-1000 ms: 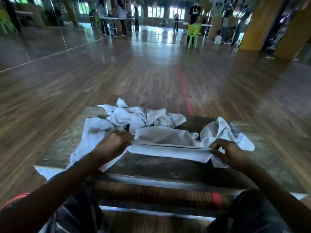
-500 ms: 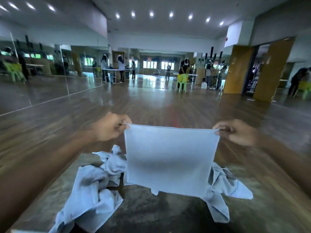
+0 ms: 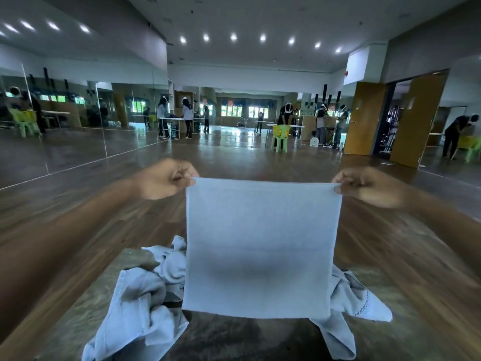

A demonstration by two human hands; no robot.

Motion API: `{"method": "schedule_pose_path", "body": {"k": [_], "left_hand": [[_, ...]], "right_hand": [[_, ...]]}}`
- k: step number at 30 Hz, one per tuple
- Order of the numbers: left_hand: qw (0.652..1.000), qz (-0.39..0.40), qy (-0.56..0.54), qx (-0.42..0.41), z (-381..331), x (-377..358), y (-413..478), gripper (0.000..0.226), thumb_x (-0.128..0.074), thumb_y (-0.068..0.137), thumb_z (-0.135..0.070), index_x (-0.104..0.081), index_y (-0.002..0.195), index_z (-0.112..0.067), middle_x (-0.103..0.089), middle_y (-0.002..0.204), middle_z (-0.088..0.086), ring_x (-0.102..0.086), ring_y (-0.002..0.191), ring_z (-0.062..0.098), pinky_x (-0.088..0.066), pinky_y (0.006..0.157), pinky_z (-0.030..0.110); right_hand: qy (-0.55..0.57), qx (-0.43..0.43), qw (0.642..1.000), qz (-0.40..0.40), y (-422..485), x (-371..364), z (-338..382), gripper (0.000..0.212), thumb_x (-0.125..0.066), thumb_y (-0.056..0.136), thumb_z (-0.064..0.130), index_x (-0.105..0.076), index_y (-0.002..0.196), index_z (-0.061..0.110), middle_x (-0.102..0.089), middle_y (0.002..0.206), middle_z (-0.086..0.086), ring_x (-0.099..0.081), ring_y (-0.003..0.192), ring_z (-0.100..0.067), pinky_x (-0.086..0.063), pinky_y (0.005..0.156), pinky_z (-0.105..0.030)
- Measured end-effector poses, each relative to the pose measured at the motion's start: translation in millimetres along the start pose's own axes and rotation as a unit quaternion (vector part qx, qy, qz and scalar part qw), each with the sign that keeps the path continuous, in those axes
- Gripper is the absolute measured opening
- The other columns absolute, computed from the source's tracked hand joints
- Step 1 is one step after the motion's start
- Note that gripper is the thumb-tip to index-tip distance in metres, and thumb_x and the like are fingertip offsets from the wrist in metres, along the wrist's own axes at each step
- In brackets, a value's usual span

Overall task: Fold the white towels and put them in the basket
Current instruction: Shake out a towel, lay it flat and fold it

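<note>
We have the held towel (image 3: 260,246) up in the air, hanging flat and facing us. Its top edge is stretched level between the two hands and the rest drops straight down from the grip. Left hand (image 3: 166,179) pinches the top left corner, thumb over curled fingers; right hand (image 3: 369,187) pinches the top right corner the same way. Both grips are tight on cloth, nothing else held. The hands are level, neither nearer. A faint crease runs across the panel about midway. The bottom edge hangs over the table (image 3: 234,340), in front of the crumpled towels (image 3: 140,303) heaped left and right. We judge the next fold turns on that level top edge — bring corner to corner, or lower it onto the table. Basket not in view.
</note>
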State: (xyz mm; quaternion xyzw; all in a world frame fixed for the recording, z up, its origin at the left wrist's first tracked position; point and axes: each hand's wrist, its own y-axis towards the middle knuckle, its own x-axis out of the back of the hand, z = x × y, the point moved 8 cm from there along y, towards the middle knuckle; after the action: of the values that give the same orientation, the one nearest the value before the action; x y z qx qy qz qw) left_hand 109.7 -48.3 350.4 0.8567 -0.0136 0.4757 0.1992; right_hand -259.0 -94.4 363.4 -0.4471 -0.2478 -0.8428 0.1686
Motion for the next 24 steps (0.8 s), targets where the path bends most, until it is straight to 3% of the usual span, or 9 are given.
{"method": "schedule_pose_path", "body": {"k": [3, 5, 7, 10, 13, 15, 17, 21, 24], "left_hand": [[0.993, 0.118, -0.004, 0.025, -5.5, -10.0, -8.8, 0.012, -0.061, 0.088, -0.022, -0.067, 0.099, -0.020, -0.073, 0.096, -0.005, -0.068, 0.093, 0.008, -0.050, 0.085, 0.024], [0.984, 0.173, -0.024, 0.042, -8.3, -13.2, -14.3, 0.026, -0.061, 0.080, -0.032, -0.067, 0.100, -0.016, -0.074, 0.096, -0.004, -0.069, 0.093, 0.011, -0.051, 0.080, 0.018], [0.975, 0.211, -0.036, 0.062, -8.7, -13.3, -18.1, 0.037, -0.063, 0.076, -0.038, -0.067, 0.103, -0.013, -0.074, 0.097, -0.001, -0.069, 0.095, 0.014, -0.052, 0.082, 0.020], [0.960, 0.261, -0.036, 0.090, -5.5, -14.1, -21.8, 0.024, -0.060, 0.088, -0.023, -0.066, 0.107, -0.009, -0.073, 0.101, 0.004, -0.067, 0.101, 0.020, -0.051, 0.093, 0.029], [0.954, 0.276, -0.058, 0.100, -6.8, -14.2, -24.3, 0.017, -0.057, 0.091, -0.012, -0.067, 0.104, -0.008, -0.073, 0.096, 0.003, -0.067, 0.095, 0.017, -0.052, 0.085, 0.022], [0.950, 0.282, -0.083, 0.106, -6.3, -16.3, -24.9, 0.017, -0.058, 0.088, -0.012, -0.067, 0.102, -0.008, -0.073, 0.095, 0.003, -0.067, 0.091, 0.015, -0.051, 0.080, 0.021], [0.948, 0.286, -0.081, 0.110, -3.5, -20.2, -24.2, 0.021, -0.059, 0.086, -0.015, -0.067, 0.104, -0.009, -0.074, 0.095, 0.002, -0.067, 0.091, 0.015, -0.051, 0.081, 0.021], [0.956, 0.272, -0.002, 0.112, 12.7, -38.9, -16.6, 0.021, -0.061, 0.087, -0.023, -0.067, 0.105, -0.014, -0.074, 0.093, -0.005, -0.069, 0.093, 0.012, -0.048, 0.088, 0.024], [0.966, 0.227, 0.028, 0.118, 36.5, -63.1, -9.4, 0.008, -0.059, 0.093, -0.017, -0.066, 0.096, -0.018, -0.074, 0.089, -0.006, -0.069, 0.086, 0.009, -0.047, 0.079, 0.022]], "right_hand": [[0.025, -0.018, 0.998, 0.055, -1.6, -4.4, -1.0, 0.009, -0.060, 0.091, 0.015, -0.068, 0.095, 0.016, -0.073, 0.094, 0.002, -0.067, 0.092, -0.016, -0.044, 0.088, -0.031], [0.029, -0.025, 0.996, 0.082, -1.8, -5.7, -2.8, 0.008, -0.062, 0.089, 0.015, -0.068, 0.094, 0.015, -0.073, 0.090, 0.001, -0.067, 0.088, -0.016, -0.044, 0.083, -0.030], [0.024, -0.041, 0.992, 0.116, -3.1, -8.9, -3.1, 0.007, -0.062, 0.088, 0.014, -0.068, 0.091, 0.015, -0.071, 0.081, 0.004, -0.062, 0.076, -0.009, -0.039, 0.071, -0.027], [0.059, -0.064, 0.981, 0.174, -6.1, -16.1, -2.6, 0.008, -0.059, 0.086, 0.005, -0.067, 0.085, 0.007, -0.067, 0.072, 0.002, -0.057, 0.064, -0.005, -0.032, 0.059, -0.027], [0.124, -0.082, 0.969, 0.199, -8.2, -18.7, -6.7, 0.002, -0.066, 0.078, 0.007, -0.066, 0.079, 0.005, -0.065, 0.070, 0.000, -0.054, 0.060, -0.006, -0.035, 0.057, -0.024], [0.141, -0.080, 0.964, 0.210, -6.7, -20.7, -12.4, 0.021, -0.077, 0.066, 0.021, -0.068, 0.079, 0.008, -0.065, 0.074, 0.000, -0.055, 0.063, -0.006, -0.041, 0.056, -0.017], [0.133, -0.088, 0.965, 0.207, -4.4, -24.6, -22.2, 0.033, -0.077, 0.058, 0.031, -0.068, 0.082, 0.010, -0.066, 0.078, -0.002, -0.057, 0.068, -0.008, -0.044, 0.059, -0.016], [0.093, -0.094, 0.970, 0.203, 2.5, -43.6, -42.3, 0.008, -0.067, 0.082, 0.012, -0.066, 0.090, 0.009, -0.069, 0.081, -0.001, -0.061, 0.079, -0.016, -0.041, 0.068, -0.026], [0.052, -0.107, 0.970, 0.211, 7.1, -67.8, -67.6, 0.008, -0.068, 0.084, 0.017, -0.067, 0.092, 0.015, -0.070, 0.082, 0.006, -0.064, 0.081, -0.011, -0.040, 0.074, -0.029]]}}
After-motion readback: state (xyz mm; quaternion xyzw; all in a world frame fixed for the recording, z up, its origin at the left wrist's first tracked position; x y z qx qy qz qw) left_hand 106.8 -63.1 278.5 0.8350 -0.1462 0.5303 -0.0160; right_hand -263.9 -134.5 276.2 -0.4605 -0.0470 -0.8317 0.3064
